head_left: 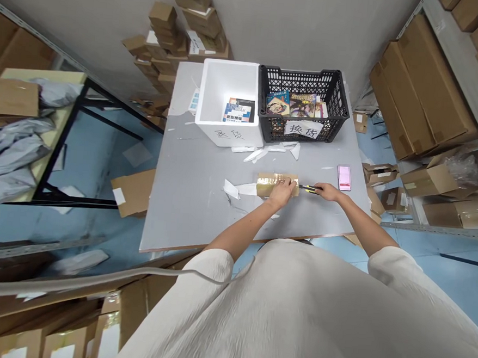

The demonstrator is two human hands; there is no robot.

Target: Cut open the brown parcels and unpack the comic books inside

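Observation:
A small brown cardboard parcel (pixel 272 180) wrapped in glossy tape lies on the grey table (pixel 189 186). My left hand (pixel 282 192) presses down on the parcel's right half, fingers curled over it. My right hand (pixel 327 192) grips a yellow and black utility knife (pixel 308 189), its tip at the parcel's right end. A strip of white paper (pixel 238 189) lies just left of the parcel.
A white foam box (pixel 212 98) holding a book and a black plastic crate (pixel 334 104) with several books stand at the table's far side. A pink phone (pixel 344 177) lies right of my hand. Cardboard boxes fill shelves at right and the floor around.

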